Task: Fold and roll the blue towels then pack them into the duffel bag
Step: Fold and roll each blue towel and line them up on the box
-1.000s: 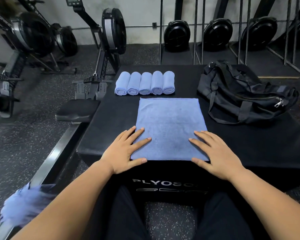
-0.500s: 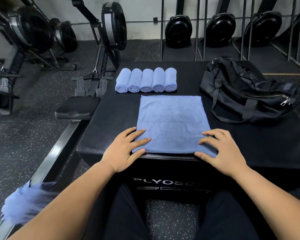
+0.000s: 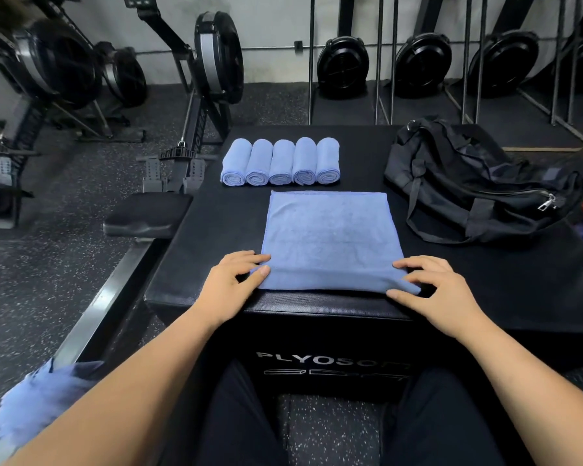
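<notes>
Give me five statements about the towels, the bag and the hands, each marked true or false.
1. Five rolled towels lie side by side on the black box. True.
2. The duffel bag sits right of the flat towel. True.
3. The left hand and the right hand grip the flat towel's near corners. True.
4. The rolled towels lie nearer the person than the flat towel. False: they lie beyond it.
5. The flat towel hangs over the duffel bag. False: it lies on the box, apart from the bag.

Rowing machines (image 3: pixel 219 58) stand on dark speckled floor (image 3: pixel 48 280) by a pale wall (image 3: pixel 276 18), behind a black box (image 3: pixel 317 316).
</notes>
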